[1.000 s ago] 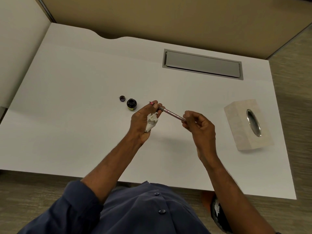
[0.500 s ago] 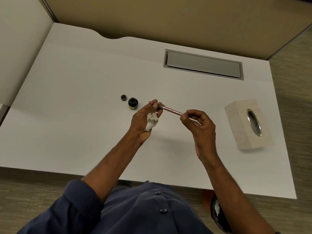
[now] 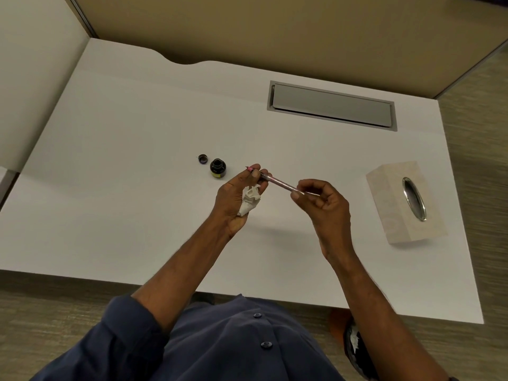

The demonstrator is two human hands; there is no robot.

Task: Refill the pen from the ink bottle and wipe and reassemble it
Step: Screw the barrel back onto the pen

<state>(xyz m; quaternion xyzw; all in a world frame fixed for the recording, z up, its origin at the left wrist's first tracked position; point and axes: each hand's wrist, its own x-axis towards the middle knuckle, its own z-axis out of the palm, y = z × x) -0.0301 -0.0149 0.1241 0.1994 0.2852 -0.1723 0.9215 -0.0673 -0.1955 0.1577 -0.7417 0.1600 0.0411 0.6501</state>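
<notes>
Pen (image 3: 277, 182): slim, pinkish barrel, held in the air above the middle of the white desk (image 3: 137, 133). Long axis ran from far-left to near-right, almost level; nib end pointed far-left, toward the ink bottle (image 3: 218, 168), the tip projecting just past the left thumb. Tail end sloped slightly nearer, into the right fingertips.

Left hand (image 3: 236, 196): palm turned up and inward, thumb and forefinger pinched shut on the pen near its nib end; remaining fingers curled around a crumpled white tissue (image 3: 250, 200) tucked in the palm. Forearm bare, rising from a rolled dark-blue sleeve.

Right hand (image 3: 324, 204): fingers bent in a narrow pinch at the pen's tail end, thumb below, forefinger over; whether they gripped the barrel or a separate end piece could not be told.

Ink bottle: small, dark, open, upright on the desk just left of the left hand. Bottle cap (image 3: 203, 158): lying just far-left of the bottle, apart from it.

Tissue box (image 3: 395, 210): pale, oval metal-rimmed slot, well right of the hands.
</notes>
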